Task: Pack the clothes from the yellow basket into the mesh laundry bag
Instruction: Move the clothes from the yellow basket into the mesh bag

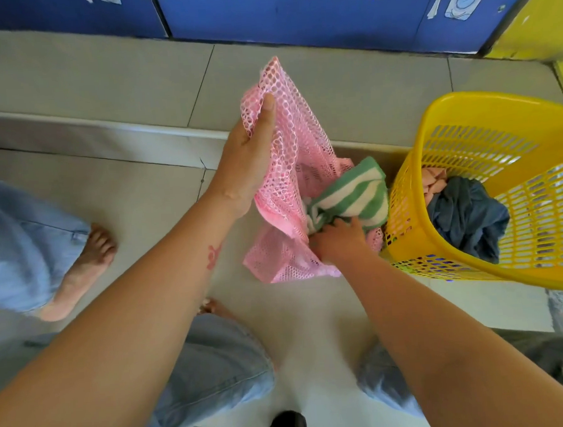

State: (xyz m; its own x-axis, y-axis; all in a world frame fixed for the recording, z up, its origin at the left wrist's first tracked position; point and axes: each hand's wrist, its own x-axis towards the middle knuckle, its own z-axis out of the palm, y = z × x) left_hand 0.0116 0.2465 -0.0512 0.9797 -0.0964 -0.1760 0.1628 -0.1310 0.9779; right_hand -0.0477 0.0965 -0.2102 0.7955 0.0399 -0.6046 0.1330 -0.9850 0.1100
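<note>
A pink mesh laundry bag (298, 153) hangs above the tiled floor at the centre. My left hand (248, 156) grips its upper edge and holds it up. My right hand (338, 239) is closed on a green and white striped cloth (354, 194) at the bag's mouth, low on its right side. The yellow basket (496, 110) stands tilted just to the right of the bag. Inside it lie a dark blue garment (469, 216) and a peach-coloured one (433, 182).
Blue washer fronts (296, 20) line the far side behind a raised tiled step (106, 128). A bare foot (81, 272) and light blue trouser legs are at the left and below. A dark object (286, 425) sits at the bottom edge.
</note>
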